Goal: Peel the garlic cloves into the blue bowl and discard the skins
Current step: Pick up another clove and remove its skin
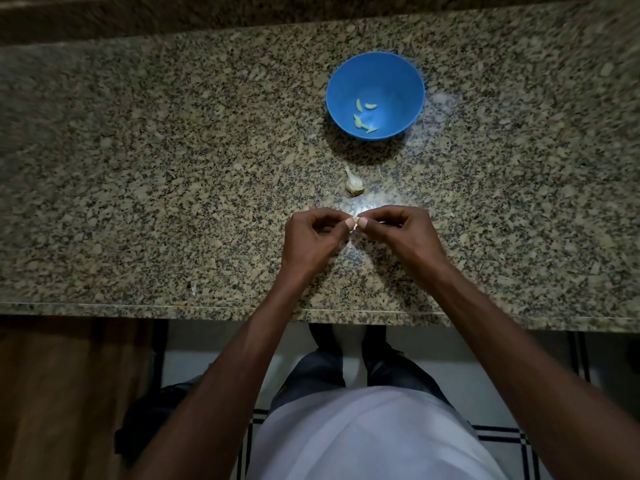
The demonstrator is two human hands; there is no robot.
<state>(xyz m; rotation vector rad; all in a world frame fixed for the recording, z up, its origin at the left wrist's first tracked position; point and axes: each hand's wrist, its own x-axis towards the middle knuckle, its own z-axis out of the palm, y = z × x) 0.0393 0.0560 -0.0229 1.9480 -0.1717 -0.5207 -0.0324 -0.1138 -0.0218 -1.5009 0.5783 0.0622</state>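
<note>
A blue bowl (375,69) stands on the granite counter (138,168) and holds several pale peeled garlic cloves (362,114). In front of it lies a partial garlic bulb (354,183) with its papery skin on. Nearer the counter's front edge, my left hand (311,237) and my right hand (398,233) meet and pinch one small garlic clove (354,222) between their fingertips. Most of that clove is hidden by the fingers.
A small scrap of garlic skin (194,289) lies near the counter's front edge on the left. A raised granite ledge (207,15) runs along the back. Below the edge are a wooden cabinet front (62,393) and tiled floor.
</note>
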